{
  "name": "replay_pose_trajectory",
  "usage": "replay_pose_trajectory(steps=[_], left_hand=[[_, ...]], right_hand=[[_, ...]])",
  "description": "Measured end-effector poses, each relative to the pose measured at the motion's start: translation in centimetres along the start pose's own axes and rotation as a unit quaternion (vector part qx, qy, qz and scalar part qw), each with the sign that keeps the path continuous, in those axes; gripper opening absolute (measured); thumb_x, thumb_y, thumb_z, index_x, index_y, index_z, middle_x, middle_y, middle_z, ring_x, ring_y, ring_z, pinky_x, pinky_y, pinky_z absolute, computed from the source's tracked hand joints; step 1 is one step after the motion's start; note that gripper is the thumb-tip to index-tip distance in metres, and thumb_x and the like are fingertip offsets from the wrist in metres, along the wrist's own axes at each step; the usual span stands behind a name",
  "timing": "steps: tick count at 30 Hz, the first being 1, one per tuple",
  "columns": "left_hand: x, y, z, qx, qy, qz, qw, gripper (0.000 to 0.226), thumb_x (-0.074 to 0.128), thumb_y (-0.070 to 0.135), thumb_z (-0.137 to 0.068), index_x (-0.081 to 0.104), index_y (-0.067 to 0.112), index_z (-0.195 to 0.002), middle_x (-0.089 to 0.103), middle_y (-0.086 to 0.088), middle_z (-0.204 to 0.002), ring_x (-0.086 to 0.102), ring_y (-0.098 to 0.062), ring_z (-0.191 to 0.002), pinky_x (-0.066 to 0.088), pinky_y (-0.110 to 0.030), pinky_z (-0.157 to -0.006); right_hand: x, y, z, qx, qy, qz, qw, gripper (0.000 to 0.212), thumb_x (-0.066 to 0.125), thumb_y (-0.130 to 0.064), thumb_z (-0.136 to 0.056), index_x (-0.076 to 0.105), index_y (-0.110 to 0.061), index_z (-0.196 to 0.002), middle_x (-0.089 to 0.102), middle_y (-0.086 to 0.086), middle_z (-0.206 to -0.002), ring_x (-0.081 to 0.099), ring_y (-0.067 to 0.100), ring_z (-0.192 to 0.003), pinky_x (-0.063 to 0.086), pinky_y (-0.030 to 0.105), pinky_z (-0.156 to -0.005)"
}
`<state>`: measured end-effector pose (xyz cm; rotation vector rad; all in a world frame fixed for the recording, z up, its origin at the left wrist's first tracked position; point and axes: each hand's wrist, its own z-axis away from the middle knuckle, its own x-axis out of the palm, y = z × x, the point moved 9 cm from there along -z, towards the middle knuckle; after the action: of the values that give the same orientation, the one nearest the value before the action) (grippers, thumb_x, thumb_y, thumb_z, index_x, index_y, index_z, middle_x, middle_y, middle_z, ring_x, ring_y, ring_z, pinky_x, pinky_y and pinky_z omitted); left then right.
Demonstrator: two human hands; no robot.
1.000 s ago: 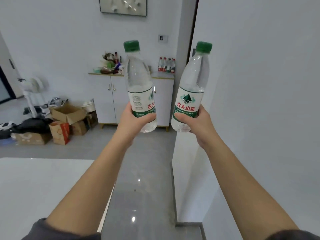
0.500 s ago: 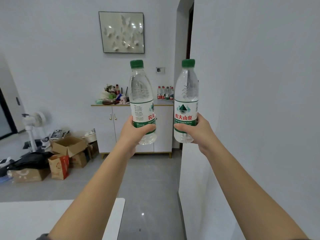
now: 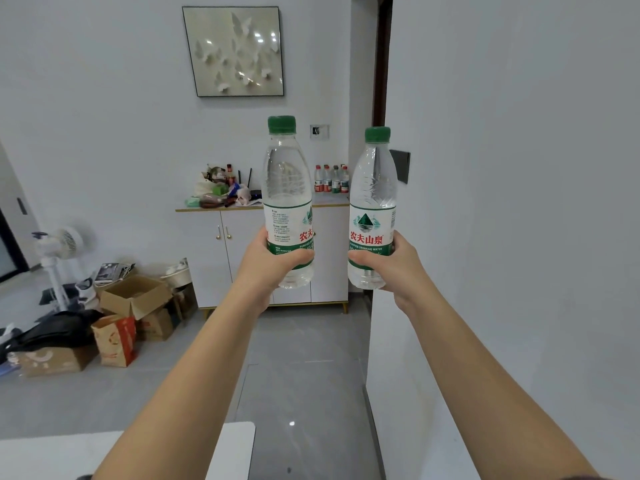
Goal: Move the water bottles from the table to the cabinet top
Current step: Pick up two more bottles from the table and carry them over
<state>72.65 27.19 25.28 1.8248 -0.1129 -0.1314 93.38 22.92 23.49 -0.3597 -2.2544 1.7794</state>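
My left hand (image 3: 268, 268) grips the lower part of a clear water bottle with a green cap (image 3: 286, 188), held upright in front of me. A second green-capped bottle (image 3: 373, 202) stands upright in my right hand (image 3: 393, 268), which holds it near the base. Both arms are stretched forward. Across the room stands the white cabinet (image 3: 221, 258); on its top at the right are several small water bottles (image 3: 330, 180). The white table (image 3: 239, 448) shows only at the bottom left corner.
Clutter (image 3: 221, 188) covers the left part of the cabinet top. Cardboard boxes (image 3: 133, 299), a paper bag (image 3: 116, 341) and a white fan (image 3: 57, 251) sit on the floor at left. A white wall (image 3: 519, 237) runs close along my right side. Grey floor leads to the cabinet.
The view has risen and moved nearer the cabinet, with less of the table showing. Both bottles now stand upright; the right one was tilted before. My hands kept their grip throughout.
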Motion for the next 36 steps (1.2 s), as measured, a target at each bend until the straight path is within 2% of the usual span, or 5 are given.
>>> replay_pose_trajectory(steps=[6,13,25,32,36], left_hand=[[1.5,-1.8,-7.1,0.011,0.013,0.004,1.0,0.047,0.078,0.002,-0.074,0.055,0.028,-0.105,0.067,0.011,-0.096,0.063,-0.007,-0.087,0.049,-0.028,-0.071],[2.8,-4.0,-17.2,-0.004,0.039,0.006,0.999,0.045,0.078,0.002,-0.074,0.054,0.034,-0.094,0.066,0.009,-0.097,0.063,-0.01,-0.09,0.049,-0.028,-0.071],[3.6,-8.2,-31.6,-0.003,0.05,0.016,0.999,0.047,0.081,0.01,-0.074,0.057,0.026,-0.112,0.069,0.006,-0.103,0.066,-0.009,-0.091,0.052,-0.027,-0.073],[3.5,-11.7,-42.3,-0.002,0.032,0.025,0.999,0.051,0.082,0.01,-0.073,0.059,0.021,-0.117,0.07,0.003,-0.107,0.066,-0.01,-0.093,0.052,-0.028,-0.074],[2.8,-12.6,-49.8,0.01,0.019,0.03,0.999,0.048,0.081,0.009,-0.074,0.056,0.024,-0.113,0.068,0.007,-0.102,0.064,-0.007,-0.09,0.051,-0.026,-0.07]], right_hand=[[0.1,1.8,-7.6,-0.012,-0.004,-0.004,1.0,0.058,0.082,-0.008,-0.074,0.056,-0.018,-0.124,0.068,-0.005,-0.108,0.065,0.014,-0.1,0.054,0.025,-0.073],[1.2,2.8,-19.1,-0.027,-0.02,-0.001,0.999,0.052,0.083,-0.008,-0.073,0.058,-0.023,-0.116,0.068,-0.011,-0.103,0.066,0.008,-0.095,0.054,0.025,-0.074],[4.1,5.8,-33.3,-0.036,-0.027,-0.013,0.999,0.055,0.084,-0.005,-0.071,0.058,-0.022,-0.116,0.069,-0.005,-0.109,0.066,0.011,-0.1,0.054,0.029,-0.084],[6.3,9.2,-42.1,-0.03,-0.021,-0.011,0.999,0.048,0.082,-0.003,-0.072,0.058,-0.027,-0.106,0.068,-0.013,-0.096,0.065,0.001,-0.086,0.05,0.013,-0.063],[8.1,10.7,-48.7,-0.033,-0.009,0.0,0.999,0.047,0.082,-0.004,-0.073,0.057,-0.032,-0.101,0.068,-0.013,-0.097,0.065,0.001,-0.087,0.051,0.013,-0.062]])
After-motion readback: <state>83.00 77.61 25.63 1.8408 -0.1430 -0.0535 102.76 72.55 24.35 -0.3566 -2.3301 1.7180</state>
